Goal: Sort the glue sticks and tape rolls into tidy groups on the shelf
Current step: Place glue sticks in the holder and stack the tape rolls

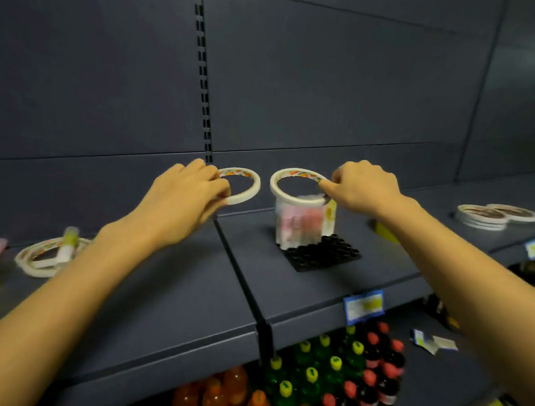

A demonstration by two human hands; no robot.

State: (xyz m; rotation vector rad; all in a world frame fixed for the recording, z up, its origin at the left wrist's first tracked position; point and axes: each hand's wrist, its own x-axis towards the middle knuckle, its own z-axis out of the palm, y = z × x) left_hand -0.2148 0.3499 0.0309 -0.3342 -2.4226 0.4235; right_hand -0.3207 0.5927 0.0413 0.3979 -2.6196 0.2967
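Each hand pinches one thin white tape roll by its rim. The left hand (185,196) holds a tape roll (241,186) just above the shelf (285,287). The right hand (362,186) holds another roll (293,185) over a pack of glue sticks (300,223) just under it. Best to carry both rolls level and slowly. Put them with the tape pile (482,216) far past the right hand, I think.

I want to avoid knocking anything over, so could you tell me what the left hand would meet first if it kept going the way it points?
Nothing but the shelf's back panel, probably; the left hand already grips a tape roll.
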